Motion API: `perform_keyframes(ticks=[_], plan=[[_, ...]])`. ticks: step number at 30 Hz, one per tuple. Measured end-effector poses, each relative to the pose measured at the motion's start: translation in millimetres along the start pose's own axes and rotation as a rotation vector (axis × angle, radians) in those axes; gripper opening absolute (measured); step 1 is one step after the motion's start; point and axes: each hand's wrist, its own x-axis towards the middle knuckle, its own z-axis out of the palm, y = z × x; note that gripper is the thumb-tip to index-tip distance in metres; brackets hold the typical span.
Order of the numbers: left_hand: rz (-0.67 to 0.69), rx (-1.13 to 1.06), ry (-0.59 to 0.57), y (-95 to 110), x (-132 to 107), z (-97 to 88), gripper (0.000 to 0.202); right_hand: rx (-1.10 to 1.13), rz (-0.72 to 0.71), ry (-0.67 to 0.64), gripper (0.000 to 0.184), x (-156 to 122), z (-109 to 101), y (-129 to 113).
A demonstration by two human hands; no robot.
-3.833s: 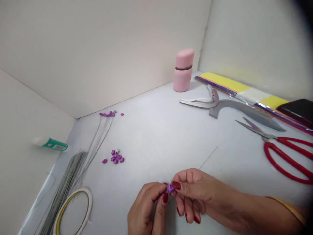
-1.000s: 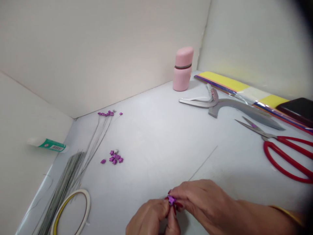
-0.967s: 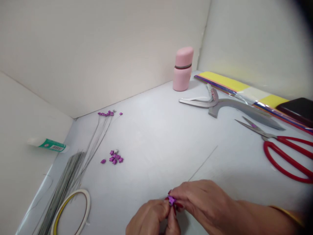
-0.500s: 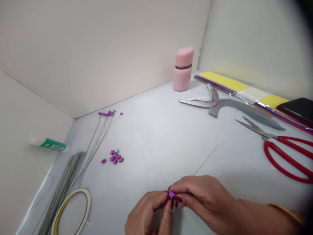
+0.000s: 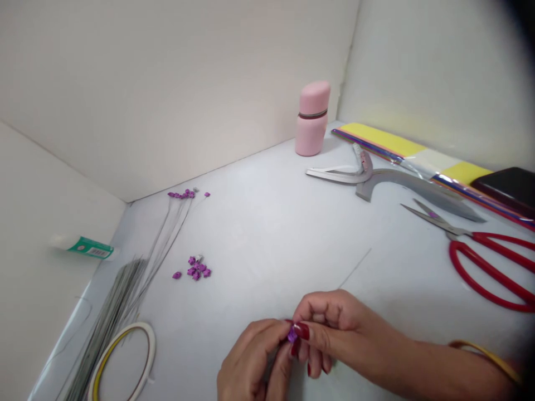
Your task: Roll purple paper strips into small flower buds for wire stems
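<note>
Between the fingertips of both hands is a small purple folded paper star, partly covered by the fingers. My left hand pinches it from the left. My right hand is closed on it from the right, the thumb pressed against its top. A thin wire lies on the table, its near end hidden behind my right hand. Left of my hands sits a small pile of purple stars, with a single one beside it. Farther back, several purple stars top thin wire stems.
A bundle of grey wires and a tape roll lie left, near a green-labelled tube. Red-handled scissors, grey pliers-like tool, packaged coloured sheets, a dark object and a pink bottle are right and back.
My right hand has turned and its fingers have curled, with the thumb now over the purple star. The star has turned and is more covered. My left hand has barely shifted.
</note>
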Motion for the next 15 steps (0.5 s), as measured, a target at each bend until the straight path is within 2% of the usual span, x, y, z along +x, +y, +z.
perform_keyframes(ticks=[3, 6, 10, 15], plan=[[-0.026, -0.047, 0.014, -0.4, 0.9, 0.6, 0.015, -0.099, -0.102, 0.017, 0.023, -0.9, -0.7, 2.1], [-0.049, -0.033, 0.052, -0.7, 0.0, 1.0, 0.015, -0.327, -0.252, 0.069, 0.015, -3.5, -1.7, 3.6], [0.004, 0.09, 0.037, -1.2, -2.6, 1.3, 0.019, -0.587, -0.386, 0.104, 0.016, -6.3, -3.3, 3.0], [0.016, 0.192, 0.044, 2.5, -2.2, 0.6, 0.021, -0.734, -0.523, 0.128, 0.017, -7.3, -4.0, 5.1]])
